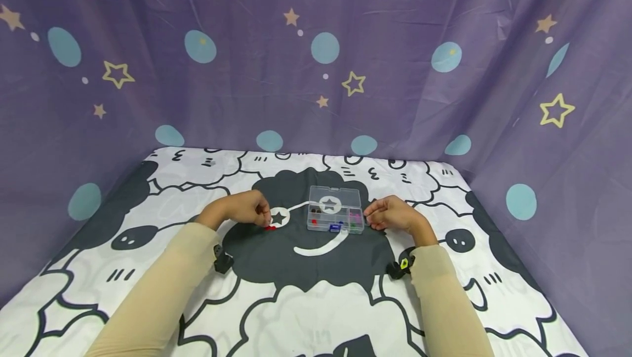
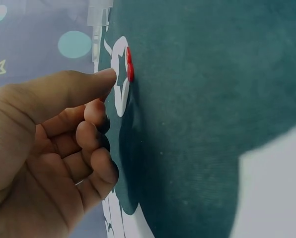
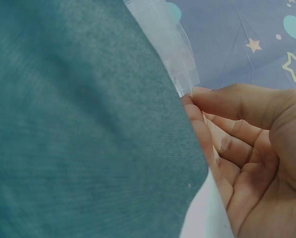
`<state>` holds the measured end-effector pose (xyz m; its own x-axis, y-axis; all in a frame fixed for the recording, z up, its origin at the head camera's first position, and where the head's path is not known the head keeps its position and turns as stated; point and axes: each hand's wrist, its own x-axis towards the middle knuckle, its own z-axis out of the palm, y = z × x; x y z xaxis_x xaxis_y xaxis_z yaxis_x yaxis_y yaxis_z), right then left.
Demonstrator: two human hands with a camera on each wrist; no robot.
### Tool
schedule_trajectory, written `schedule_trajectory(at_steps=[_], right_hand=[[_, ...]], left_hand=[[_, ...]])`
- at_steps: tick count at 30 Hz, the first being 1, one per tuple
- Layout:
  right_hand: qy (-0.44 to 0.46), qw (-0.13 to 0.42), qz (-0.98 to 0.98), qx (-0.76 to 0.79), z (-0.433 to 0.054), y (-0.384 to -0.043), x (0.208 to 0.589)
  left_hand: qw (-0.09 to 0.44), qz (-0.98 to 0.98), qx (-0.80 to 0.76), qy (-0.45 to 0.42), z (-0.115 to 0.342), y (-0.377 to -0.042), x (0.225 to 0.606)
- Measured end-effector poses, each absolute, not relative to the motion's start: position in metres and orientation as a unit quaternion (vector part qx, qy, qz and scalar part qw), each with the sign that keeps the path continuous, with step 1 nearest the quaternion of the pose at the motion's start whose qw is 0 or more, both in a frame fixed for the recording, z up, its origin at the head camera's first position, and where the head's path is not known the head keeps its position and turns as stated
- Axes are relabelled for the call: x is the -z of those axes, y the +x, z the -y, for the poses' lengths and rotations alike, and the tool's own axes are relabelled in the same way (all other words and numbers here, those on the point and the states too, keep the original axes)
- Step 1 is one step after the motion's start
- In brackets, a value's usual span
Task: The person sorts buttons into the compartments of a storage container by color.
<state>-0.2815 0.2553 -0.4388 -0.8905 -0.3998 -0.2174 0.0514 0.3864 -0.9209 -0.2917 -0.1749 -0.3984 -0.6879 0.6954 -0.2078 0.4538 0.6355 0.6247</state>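
A clear plastic compartment box (image 1: 328,227) stands with its lid (image 1: 345,195) raised, holding small red, blue, pink, green and dark pieces in separate compartments. My right hand (image 1: 392,215) is at the box's right side. In the right wrist view, the thumb and index finger meet at the box's edge (image 3: 180,87) and pinch it. Left of the box, my left hand (image 1: 247,209) hovers with loosely curled fingers, thumb near the index finger. Small red pieces (image 2: 130,72) lie on the dark cloth just past its fingertips. Nothing shows between those fingers.
A cloth (image 1: 316,302) with black-and-white cartoon shapes covers the surface. Purple curtains (image 1: 276,94) with stars and dots hang behind and at both sides. Dark wrist devices (image 1: 223,261) sit below both hands.
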Motion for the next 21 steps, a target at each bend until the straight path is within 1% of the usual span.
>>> schedule_trajectory(at_steps=[7, 21], right_hand=[[-0.111, 0.209, -0.804, 0.545, -0.2566, -0.2817, 0.4380], [-0.111, 0.211, -0.802, 0.548, -0.2564, -0.2803, 0.4364]], left_hand=[[0.243, -0.878, -0.272, 0.311, 0.1755, -0.2894, 0.4014], [0.240, -0.889, -0.255, 0.295, 0.1698, -0.2913, 0.4037]])
